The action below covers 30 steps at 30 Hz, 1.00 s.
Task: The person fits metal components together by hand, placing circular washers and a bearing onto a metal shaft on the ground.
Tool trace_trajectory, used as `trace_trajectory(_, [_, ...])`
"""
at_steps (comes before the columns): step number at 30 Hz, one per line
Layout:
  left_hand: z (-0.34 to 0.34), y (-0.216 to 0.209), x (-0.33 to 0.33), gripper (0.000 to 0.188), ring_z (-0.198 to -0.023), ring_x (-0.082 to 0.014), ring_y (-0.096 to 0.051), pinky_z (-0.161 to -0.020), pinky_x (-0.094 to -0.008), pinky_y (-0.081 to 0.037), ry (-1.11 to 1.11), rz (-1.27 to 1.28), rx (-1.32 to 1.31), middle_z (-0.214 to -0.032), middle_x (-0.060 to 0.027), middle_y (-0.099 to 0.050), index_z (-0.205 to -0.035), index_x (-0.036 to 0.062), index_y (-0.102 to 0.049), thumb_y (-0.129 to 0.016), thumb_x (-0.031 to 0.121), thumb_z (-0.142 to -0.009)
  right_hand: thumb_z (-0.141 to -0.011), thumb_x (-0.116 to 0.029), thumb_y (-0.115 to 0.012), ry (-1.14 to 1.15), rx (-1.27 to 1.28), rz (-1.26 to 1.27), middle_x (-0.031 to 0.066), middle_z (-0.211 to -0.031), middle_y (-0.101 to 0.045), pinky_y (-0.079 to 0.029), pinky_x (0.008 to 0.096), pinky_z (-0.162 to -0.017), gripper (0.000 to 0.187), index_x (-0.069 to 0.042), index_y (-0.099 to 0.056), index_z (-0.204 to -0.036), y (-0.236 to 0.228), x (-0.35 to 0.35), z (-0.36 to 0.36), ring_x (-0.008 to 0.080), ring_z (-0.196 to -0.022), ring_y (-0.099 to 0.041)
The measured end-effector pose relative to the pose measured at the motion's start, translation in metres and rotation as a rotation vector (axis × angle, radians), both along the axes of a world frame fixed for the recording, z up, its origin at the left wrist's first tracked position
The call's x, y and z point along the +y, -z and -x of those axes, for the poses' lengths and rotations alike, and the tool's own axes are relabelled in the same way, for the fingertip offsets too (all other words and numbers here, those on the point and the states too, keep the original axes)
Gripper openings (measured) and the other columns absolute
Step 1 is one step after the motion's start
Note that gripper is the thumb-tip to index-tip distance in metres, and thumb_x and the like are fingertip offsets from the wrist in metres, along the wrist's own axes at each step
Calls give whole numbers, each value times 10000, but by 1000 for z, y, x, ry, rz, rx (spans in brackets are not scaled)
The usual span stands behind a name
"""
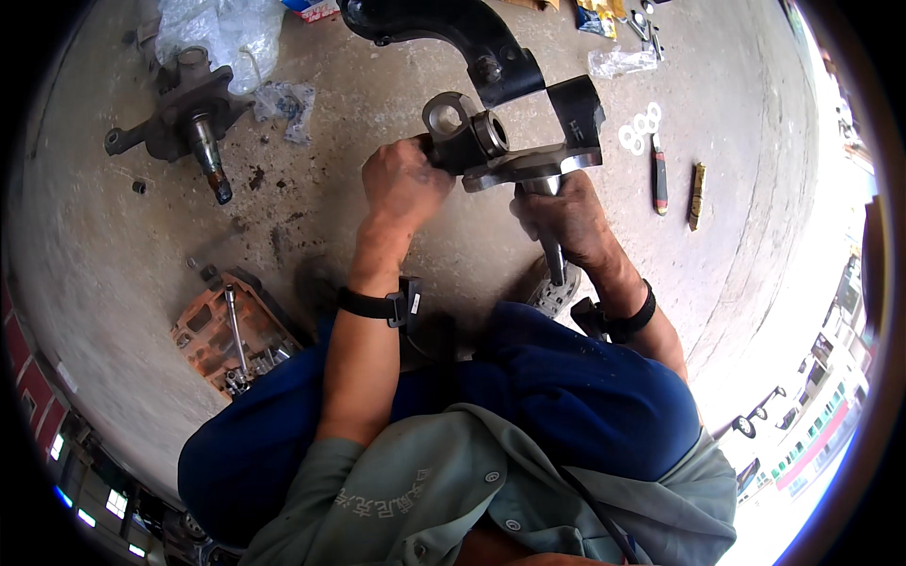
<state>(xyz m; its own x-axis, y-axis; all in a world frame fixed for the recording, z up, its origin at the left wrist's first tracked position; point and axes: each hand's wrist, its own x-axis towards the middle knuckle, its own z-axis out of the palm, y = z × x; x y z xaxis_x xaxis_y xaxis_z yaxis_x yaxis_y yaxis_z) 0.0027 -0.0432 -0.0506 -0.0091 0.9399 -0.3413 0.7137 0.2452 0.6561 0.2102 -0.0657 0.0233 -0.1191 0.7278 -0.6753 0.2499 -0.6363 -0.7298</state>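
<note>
Here, the grey steel steering knuckle is best kept level, clenched by the left hand at nine o'clock, its spindle gripped by the right hand at six o'clock.

Site: an open-fronted vehicle repair workshop; I work squatting directly on the bare, oil-stained concrete floor. Evidence: a detached steering knuckle with spindle lies on the floor at upper left. A black axle beam end sits ahead of me. An orange socket set case with a ratchet extension lies open by my left knee. White washers, a knife-like tool and torn plastic parts bags are scattered about. At right the floor opens onto a sunlit street with parked vehicles.
</note>
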Motion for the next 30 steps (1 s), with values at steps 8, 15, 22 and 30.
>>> trace_trajectory(8, [6, -23, 3, 205, -818, -422, -693, -764, -464, -553, 20, 12, 51, -803, -208, -717, -843, 49, -760, -660, 125, -681, -865, -55, -641, -46, 19, 11, 22, -679, -596, -426, 259, -498, 35, -26, -630, -851, -1, -1, 1, 96, -570, -558])
trace_trajectory(15, [9, -19, 4, 183, -790, -440, -682, -751, -473, -548, 29, 20, 93, -780, -223, -702, -796, 20, -733, -682, 149, -677, -845, -70, -652, -68, 30, -15, 13, -684, -590, -431, 263, -521, 54, -19, -644, -860, 5, 1, -1, 86, -589, -546])
trace_trajectory(22, [9, -16, 6, 196, -805, -446, -675, -777, -486, -541, 44, -29, 114, -777, -226, -698, -802, 16, -730, -688, 165, -683, -802, -58, -707, -27, 63, -5, 30, -633, -597, -447, 273, -496, 101, -22, -624, -757, 14, 3, -3, 106, -543, -569])
trace_trajectory(30, [7, -25, 5, 203, -797, -443, -671, -766, -477, -543, 38, 31, 152, -764, -216, -696, -808, 22, -731, -696, 179, -683, -803, -49, -700, -11, 172, -37, 36, -670, -612, -458, 277, -499, 85, -16, -622, -788, 27, 2, -9, 115, -561, -582])
